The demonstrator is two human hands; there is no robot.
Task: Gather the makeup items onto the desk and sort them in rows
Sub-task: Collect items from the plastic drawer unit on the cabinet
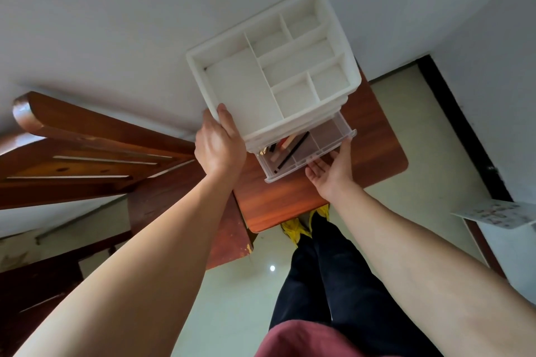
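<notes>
A white plastic organizer (246, 95) with bare top compartments stands on a reddish wooden desk (278, 197) against the wall. Its clear bottom drawer (333, 142) is pulled out. Inside the drawer lie makeup items (285, 146): a black pencil, a pink stick and some small dark pieces. My left hand (219, 145) grips the organizer's near left corner, thumb over the rim. My right hand (330, 168) is palm up under the drawer's front edge, fingers straight and touching it.
A wooden chair back (87, 136) stands to the left of the desk. A white shelf with small printed items (499, 213) juts out at the right by a dark door frame. Pale floor tiles, my legs and yellow shoes (298, 226) are below.
</notes>
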